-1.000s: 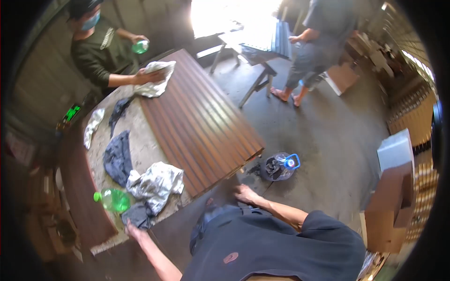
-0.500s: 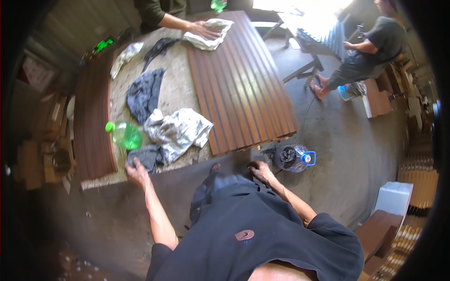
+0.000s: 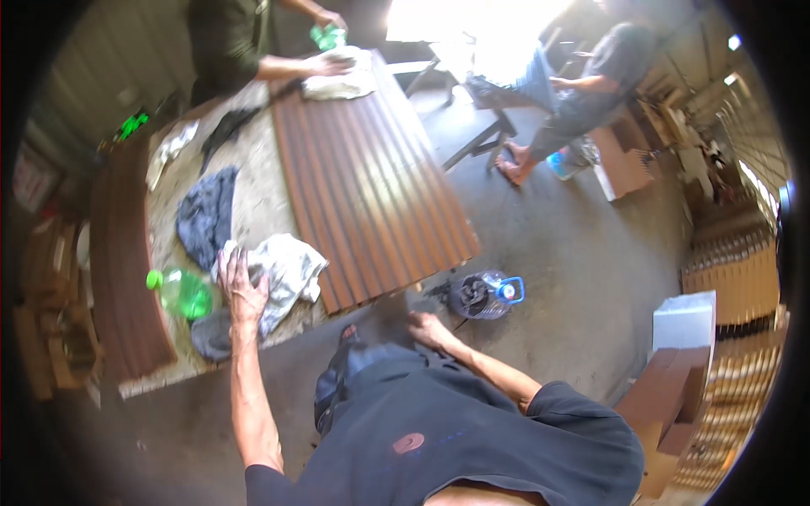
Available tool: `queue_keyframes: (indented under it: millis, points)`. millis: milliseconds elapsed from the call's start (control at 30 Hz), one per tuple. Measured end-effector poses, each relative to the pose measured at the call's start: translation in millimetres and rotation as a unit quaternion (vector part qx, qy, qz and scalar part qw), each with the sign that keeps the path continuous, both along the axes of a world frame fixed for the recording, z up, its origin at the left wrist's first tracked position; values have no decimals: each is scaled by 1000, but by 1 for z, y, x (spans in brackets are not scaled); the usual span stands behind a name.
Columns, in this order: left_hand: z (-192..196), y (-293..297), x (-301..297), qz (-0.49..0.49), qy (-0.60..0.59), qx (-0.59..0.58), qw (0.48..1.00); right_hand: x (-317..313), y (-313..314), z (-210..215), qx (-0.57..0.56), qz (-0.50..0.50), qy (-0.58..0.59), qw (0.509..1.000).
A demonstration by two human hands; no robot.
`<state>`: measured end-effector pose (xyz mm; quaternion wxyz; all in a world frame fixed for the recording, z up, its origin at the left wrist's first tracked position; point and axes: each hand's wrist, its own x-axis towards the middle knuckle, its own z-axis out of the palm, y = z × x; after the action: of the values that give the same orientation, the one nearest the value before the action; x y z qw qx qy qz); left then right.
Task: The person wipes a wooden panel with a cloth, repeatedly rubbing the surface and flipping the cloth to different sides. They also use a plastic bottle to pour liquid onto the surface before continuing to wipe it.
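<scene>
My left hand (image 3: 243, 291) rests on the crumpled white cloth (image 3: 291, 268), its fingers stretched out and apart. Beside it lies a clear bottle with a green cap and green liquid (image 3: 187, 295). A grey rag (image 3: 213, 336) is just below the bottle, and a dark blue-grey cloth (image 3: 207, 218) lies farther up the table. My right hand (image 3: 432, 331) hangs near my hip, beyond the table's front edge; its fingers are bent and blurred. Brown grooved panels (image 3: 380, 194) cover the right part of the table, near neither hand's fingers.
Across the table a co-worker's hand (image 3: 333, 63) presses a white cloth, the other holding a green bottle. Another person (image 3: 607, 76) stands at a trestle at the far right. A cut-open plastic jug (image 3: 481, 295) stands on the floor. Stacked boards (image 3: 734, 278) line the right.
My left hand has left the grey rag and moved up onto the white cloth. The co-worker now has a green bottle in hand. My view has shifted rightward.
</scene>
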<state>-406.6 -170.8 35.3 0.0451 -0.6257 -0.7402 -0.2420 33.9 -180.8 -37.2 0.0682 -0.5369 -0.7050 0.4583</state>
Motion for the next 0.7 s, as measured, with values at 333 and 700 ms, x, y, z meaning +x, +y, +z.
queue_keyframes:
  millis: [333, 700]
  points:
    - [20, 62, -1, -52, -115, 28, 992, 30, -27, -20, -3, -77, 20, 997]
    - [64, 89, 85, -175, -808, 34, 561, 3, 28, 80, 29, -140, 213, 967]
